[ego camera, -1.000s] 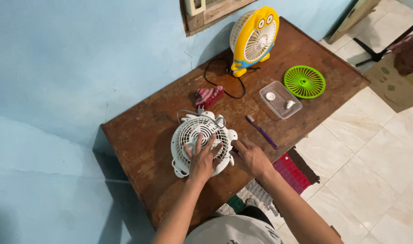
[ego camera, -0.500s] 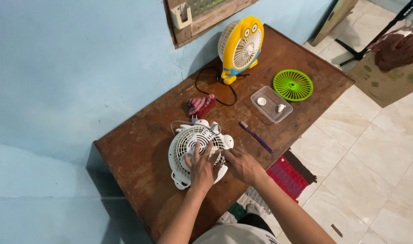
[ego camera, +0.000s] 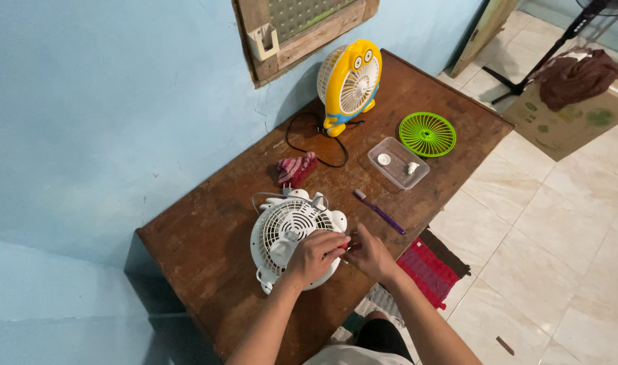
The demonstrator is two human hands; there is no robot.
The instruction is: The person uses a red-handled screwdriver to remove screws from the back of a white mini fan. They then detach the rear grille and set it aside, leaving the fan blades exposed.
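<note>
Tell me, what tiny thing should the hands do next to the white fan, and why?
Probably pry gently at the grille's edge. The left hand and right hand meet at the right rim of the white fan, fingertips pinched there, and its front grille is still on, lying flat on the wooden table.

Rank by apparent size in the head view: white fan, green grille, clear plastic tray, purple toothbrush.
1. White fan, though it lies nearest the camera.
2. Green grille and clear plastic tray look alike, so unranked.
3. Purple toothbrush, thinnest.

A room in a home: a blue wall (ego camera: 86, 101), a worn wooden table (ego camera: 207, 236), white floor tiles (ego camera: 559, 230) and small toy-like fans (ego camera: 349, 78)
</note>
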